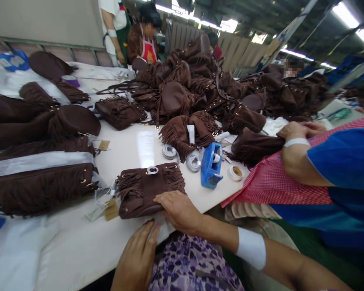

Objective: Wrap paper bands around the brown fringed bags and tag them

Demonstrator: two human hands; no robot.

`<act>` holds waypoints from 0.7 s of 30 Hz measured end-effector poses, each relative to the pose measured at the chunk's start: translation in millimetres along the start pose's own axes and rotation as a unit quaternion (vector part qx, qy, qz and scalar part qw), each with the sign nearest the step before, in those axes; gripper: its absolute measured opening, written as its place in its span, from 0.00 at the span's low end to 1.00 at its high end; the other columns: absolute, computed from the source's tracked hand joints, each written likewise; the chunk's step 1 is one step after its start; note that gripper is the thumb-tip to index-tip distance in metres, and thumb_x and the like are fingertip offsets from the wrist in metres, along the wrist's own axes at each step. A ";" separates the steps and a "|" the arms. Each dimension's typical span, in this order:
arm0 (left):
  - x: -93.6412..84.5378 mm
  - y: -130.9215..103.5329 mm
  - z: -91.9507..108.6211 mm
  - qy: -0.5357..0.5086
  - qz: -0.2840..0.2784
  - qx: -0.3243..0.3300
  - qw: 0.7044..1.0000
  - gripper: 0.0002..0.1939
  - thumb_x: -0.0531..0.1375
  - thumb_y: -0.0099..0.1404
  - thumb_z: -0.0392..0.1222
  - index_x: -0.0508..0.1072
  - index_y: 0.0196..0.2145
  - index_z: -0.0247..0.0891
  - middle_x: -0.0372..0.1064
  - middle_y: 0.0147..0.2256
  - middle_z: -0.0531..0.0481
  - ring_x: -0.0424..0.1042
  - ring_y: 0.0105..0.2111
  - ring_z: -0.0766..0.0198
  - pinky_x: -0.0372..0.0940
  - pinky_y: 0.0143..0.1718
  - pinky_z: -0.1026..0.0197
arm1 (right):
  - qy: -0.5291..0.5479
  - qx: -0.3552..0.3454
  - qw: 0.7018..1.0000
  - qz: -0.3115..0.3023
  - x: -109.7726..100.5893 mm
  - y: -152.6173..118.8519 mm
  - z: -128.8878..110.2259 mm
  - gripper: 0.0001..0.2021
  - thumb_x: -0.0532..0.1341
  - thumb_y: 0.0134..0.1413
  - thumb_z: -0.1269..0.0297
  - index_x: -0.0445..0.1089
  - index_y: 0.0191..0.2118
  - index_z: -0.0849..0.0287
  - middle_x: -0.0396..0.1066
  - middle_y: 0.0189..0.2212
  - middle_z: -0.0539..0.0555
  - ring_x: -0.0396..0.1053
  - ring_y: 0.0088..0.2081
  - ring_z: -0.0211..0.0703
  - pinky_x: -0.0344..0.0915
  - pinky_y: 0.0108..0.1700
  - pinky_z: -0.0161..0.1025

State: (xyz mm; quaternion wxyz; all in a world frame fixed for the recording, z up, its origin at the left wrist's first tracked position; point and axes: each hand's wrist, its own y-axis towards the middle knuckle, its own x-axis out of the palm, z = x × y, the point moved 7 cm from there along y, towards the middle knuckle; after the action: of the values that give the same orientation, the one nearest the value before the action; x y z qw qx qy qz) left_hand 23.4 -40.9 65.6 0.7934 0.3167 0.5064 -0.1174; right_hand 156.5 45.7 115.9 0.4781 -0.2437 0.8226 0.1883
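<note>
At the near edge of the tabletop (79,242), the left hand (136,252) lies with its fingers straight and close together, their tips by a scrap of clear plastic (164,228); whether they pinch it I can't tell. The right hand (179,211) lies palm down over the near right corner of a brown fringed bag (148,192); its thumb is hidden, so I can't say whether it grips. The hands are apart, though near each other. The bag lies flat just in from that edge, a white ring (152,170) on its far side and a cardboard tag (111,209) by its left end.

My guess is that the bag is being steadied or smoothed; lifting it would call for a hold at both ends, with tag and fringe kept clear.

Further in, to the right, a blue tape dispenser (210,167) and a tape roll (235,173) crowd that way; to the left, a larger fringed bundle (45,182) blocks sliding. Beyond, a heap of brown bags (182,87) covers much of the tabletop's far side. At the right, a co-worker's hand (293,131) is near another bag (255,146).
</note>
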 end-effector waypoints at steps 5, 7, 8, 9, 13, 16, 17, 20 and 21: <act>60.4 -0.7 5.4 0.146 -0.047 -0.023 0.988 0.31 0.53 0.67 0.38 0.52 0.66 0.30 0.54 0.65 0.35 0.51 0.66 0.45 0.57 0.61 0.38 | 0.018 0.018 0.999 0.039 -11.3 14.0 -4.2 0.15 0.56 0.64 0.68 0.64 0.55 0.59 0.72 0.50 0.58 0.67 0.53 0.46 0.59 0.55 0.44; 70.8 -0.1 13.5 0.165 -0.047 -0.024 0.985 0.30 0.54 0.66 0.36 0.56 0.64 0.30 0.56 0.64 0.35 0.53 0.65 0.45 0.55 0.62 0.38 | 0.021 0.020 0.998 0.049 -9.8 13.6 -4.7 0.15 0.56 0.64 0.68 0.64 0.55 0.59 0.72 0.51 0.58 0.66 0.53 0.46 0.59 0.56 0.45; 74.7 0.4 17.9 0.169 -0.043 -0.020 0.985 0.29 0.54 0.65 0.37 0.59 0.63 0.31 0.58 0.63 0.36 0.54 0.65 0.44 0.55 0.62 0.37 | 0.021 0.018 0.999 0.045 -6.8 12.3 -5.1 0.15 0.56 0.63 0.68 0.64 0.55 0.58 0.71 0.50 0.58 0.66 0.53 0.46 0.59 0.55 0.45; 78.2 0.7 21.9 0.169 -0.035 -0.016 0.985 0.28 0.55 0.64 0.37 0.62 0.61 0.32 0.60 0.62 0.37 0.55 0.64 0.42 0.56 0.61 0.36 | 0.018 0.016 0.999 0.038 -2.9 10.3 -5.4 0.15 0.57 0.63 0.69 0.64 0.55 0.58 0.72 0.50 0.58 0.67 0.52 0.46 0.60 0.55 0.45; 93.7 -2.1 27.0 0.169 0.007 -0.010 0.986 0.24 0.58 0.61 0.39 0.70 0.55 0.35 0.67 0.56 0.38 0.59 0.61 0.36 0.58 0.58 0.33 | 0.000 0.006 1.000 0.021 10.1 2.0 -7.1 0.18 0.59 0.59 0.70 0.63 0.55 0.58 0.71 0.50 0.57 0.66 0.52 0.46 0.60 0.56 0.45; 102.2 -4.8 25.1 0.166 0.035 -0.014 0.985 0.23 0.57 0.60 0.36 0.71 0.53 0.38 0.71 0.51 0.40 0.64 0.57 0.39 0.57 0.59 0.33 | -0.007 -0.013 0.999 0.031 11.6 -1.0 -10.6 0.17 0.57 0.61 0.71 0.63 0.55 0.58 0.70 0.52 0.57 0.65 0.54 0.46 0.58 0.58 0.45; 102.3 -4.7 24.9 0.161 0.042 -0.018 0.986 0.22 0.58 0.60 0.35 0.72 0.53 0.39 0.73 0.49 0.41 0.66 0.56 0.41 0.57 0.59 0.34 | -0.009 -0.021 0.999 0.031 11.7 -1.8 -11.8 0.17 0.57 0.62 0.70 0.63 0.56 0.58 0.70 0.53 0.57 0.64 0.55 0.46 0.57 0.59 0.45; 90.7 -1.6 26.6 0.129 0.060 -0.033 0.989 0.20 0.60 0.59 0.37 0.75 0.49 0.44 0.77 0.41 0.42 0.72 0.48 0.43 0.59 0.59 0.35 | -0.008 -0.050 0.999 -0.004 16.9 -5.8 -12.7 0.20 0.57 0.63 0.65 0.61 0.60 0.57 0.66 0.58 0.57 0.61 0.59 0.47 0.53 0.64 0.46; 82.9 -0.2 26.9 0.119 0.066 -0.037 0.990 0.19 0.60 0.59 0.38 0.76 0.49 0.46 0.77 0.38 0.43 0.74 0.46 0.44 0.60 0.58 0.35 | -0.008 -0.060 0.998 -0.024 20.4 -8.0 -11.3 0.23 0.58 0.63 0.61 0.59 0.61 0.57 0.64 0.60 0.57 0.60 0.60 0.48 0.51 0.65 0.47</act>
State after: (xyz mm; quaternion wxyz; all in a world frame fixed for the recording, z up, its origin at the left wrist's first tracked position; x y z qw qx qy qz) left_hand 81.1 -46.7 0.5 0.7445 0.3311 0.5798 -0.0074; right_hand 144.6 28.6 102.7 0.4731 -0.2907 0.7999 0.2277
